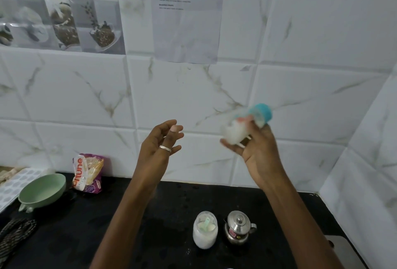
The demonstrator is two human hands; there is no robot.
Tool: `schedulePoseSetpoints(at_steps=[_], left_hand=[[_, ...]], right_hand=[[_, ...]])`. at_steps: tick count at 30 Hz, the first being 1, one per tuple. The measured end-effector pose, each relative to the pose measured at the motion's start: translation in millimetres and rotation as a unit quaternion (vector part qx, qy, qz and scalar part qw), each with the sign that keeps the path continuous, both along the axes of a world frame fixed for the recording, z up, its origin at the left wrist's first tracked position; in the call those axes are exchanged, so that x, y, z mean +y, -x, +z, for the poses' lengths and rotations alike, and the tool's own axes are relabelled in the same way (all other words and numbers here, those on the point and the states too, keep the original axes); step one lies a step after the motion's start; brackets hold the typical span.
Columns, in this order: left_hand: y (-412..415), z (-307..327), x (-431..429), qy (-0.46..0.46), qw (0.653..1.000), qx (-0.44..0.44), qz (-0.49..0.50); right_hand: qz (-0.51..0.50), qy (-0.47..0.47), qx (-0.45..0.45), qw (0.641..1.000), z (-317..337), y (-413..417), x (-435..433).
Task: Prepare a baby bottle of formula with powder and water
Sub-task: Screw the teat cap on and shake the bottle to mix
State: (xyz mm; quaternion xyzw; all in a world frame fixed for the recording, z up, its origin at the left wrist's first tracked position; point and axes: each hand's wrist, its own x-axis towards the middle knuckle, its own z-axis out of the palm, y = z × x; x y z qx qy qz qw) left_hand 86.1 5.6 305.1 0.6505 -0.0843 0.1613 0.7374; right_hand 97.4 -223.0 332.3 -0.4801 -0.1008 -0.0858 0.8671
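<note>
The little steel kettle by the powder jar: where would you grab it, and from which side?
Probably by the handle on the right side of the steel kettle, coming in from the right with the right hand. The handle juts out clear of the body there, while the powder jar stands close on its left. That hand holds the baby bottle now; the left hand is empty.

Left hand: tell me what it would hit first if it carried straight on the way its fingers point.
The left hand is empty, fingers pointing up and slightly right. Nothing lies between them and the tiled wall, so probably the wall; depth is uncertain. The blurred baby bottle sits well right of that line.
</note>
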Motion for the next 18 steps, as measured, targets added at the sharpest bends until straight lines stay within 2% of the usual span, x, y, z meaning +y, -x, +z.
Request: schedulePoseSetpoints(at_steps=[1, 2, 5, 6, 7, 10, 11, 14, 15, 16, 18], left_hand=[[0, 0, 1, 0.000, 1.000, 0.001, 0.002], [0, 0, 1, 0.001, 1.000, 0.002, 0.003], [-2, 2, 0, 0.008, 1.000, 0.005, 0.007], [-2, 2, -1, 0.008, 1.000, 0.006, 0.006], [-2, 2, -1, 0.007, 1.000, 0.005, 0.004], [0, 1, -1, 0.001, 1.000, 0.001, 0.001], [1, 1, -1, 0.001, 1.000, 0.002, 0.002], [0, 2, 0, 0.008, 1.000, 0.004, 0.008], [0, 3, 0, 0.009, 1.000, 0.005, 0.009], [0, 3, 0, 0.009, 1.000, 0.006, 0.008], [1, 3, 1, 0.007, 1.000, 0.007, 0.006]], right_hand=[[-0.019, -0.024, -0.005, 1.000, 1, -2, -2], [-0.023, -0.010, -0.009, 1.000, -1, -2, -1], [0.051, 0.144, 0.001, 0.988, -11, 4, 8], [0.059, 0.158, -0.003, 0.986, -12, 5, 9], [0.052, 0.133, -0.007, 0.990, -10, 3, 8], [-0.015, -0.026, -0.009, 1.000, 2, -3, 4], [-0.025, -0.024, -0.010, 0.999, 2, -3, 5], [0.037, 0.140, 0.003, 0.989, -9, 3, 15], [0.045, 0.160, 0.001, 0.986, -10, 5, 14], [0.036, 0.138, 0.001, 0.990, -8, 4, 12], [0.008, 0.007, 0.000, 1.000, 2, 2, 5]])
